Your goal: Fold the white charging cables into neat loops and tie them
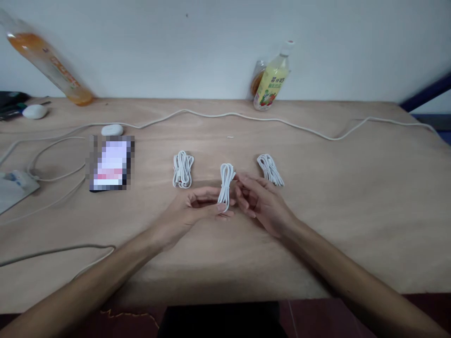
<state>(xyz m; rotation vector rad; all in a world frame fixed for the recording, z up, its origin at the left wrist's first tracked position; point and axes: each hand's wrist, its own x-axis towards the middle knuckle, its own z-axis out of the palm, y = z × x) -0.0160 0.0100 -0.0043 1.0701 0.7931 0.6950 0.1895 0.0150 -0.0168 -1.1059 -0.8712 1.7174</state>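
Note:
A folded bundle of white cable point(225, 185) is held above the table by my left hand point(197, 206), its thumb pressing the lower end and the fingers behind it. My right hand point(260, 199) is close by on the right, thumb and fingers curled together beside the bundle's upper end. What those fingertips pinch, if anything, is too small to make out. A second coiled white cable point(182, 170) lies on the table to the left. The third white cable bundle point(270, 169) lies just beyond my right hand.
A phone point(112, 163) with a lit screen lies at left, a white case point(112, 130) behind it. A long white cord point(225, 114) crosses the wooden table point(352, 197). An orange drink bottle point(52, 68) and a yellow-labelled bottle point(272, 82) stand by the wall.

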